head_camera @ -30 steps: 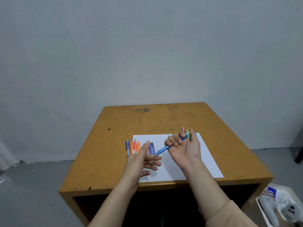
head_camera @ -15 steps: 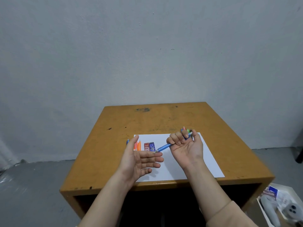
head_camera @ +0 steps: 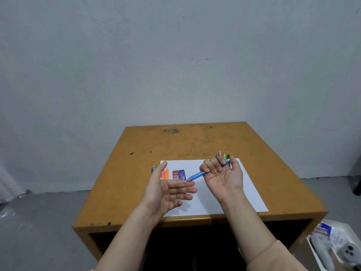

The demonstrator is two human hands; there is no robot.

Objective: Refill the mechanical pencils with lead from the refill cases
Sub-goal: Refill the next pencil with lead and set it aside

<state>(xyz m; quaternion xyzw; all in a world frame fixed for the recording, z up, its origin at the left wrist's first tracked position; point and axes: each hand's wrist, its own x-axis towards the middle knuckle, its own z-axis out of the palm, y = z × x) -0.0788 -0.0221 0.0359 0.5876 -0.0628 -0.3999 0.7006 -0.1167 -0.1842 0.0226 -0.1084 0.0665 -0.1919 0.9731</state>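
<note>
Head view. Right hand [head_camera: 222, 178] turned palm up above the sheet of paper [head_camera: 248, 194], fingers curled tight round a blue pencil [head_camera: 197, 175], thumb straight up beside its rear end. Pencil slanting down to the left, tip at the index finger of the left hand [head_camera: 166, 194]; touching or just short of it, impossible to tell. Left hand wide open and holding nothing, palm facing right, 4 fingers straight and slightly spread, thumb pointing toward the wall. Both hands in the air over the near half of the table [head_camera: 127, 182].

On the paper, between the hands and a little beyond them, 2 lead refills lying side by side and touching: a red case [head_camera: 175, 175] on the left, a dark blue case [head_camera: 182, 174] on the right. Lettering too small to read properly.

Left of the cases, a row of pencils [head_camera: 165, 173] at the paper's left edge, mostly hidden behind the left thumb and palm. Only 1 blue and some pink and orange showing; count unclear. Behind the right hand, a second group of pencils [head_camera: 221, 154], just the coloured ends poking out above the fingers: blue, pink, green, 1 dark.

Lower right, on the floor, a white box [head_camera: 343, 226] with grey items inside, cut off by the frame edge. Beige sleeve [head_camera: 273, 257] on the right forearm, likewise cut off.
</note>
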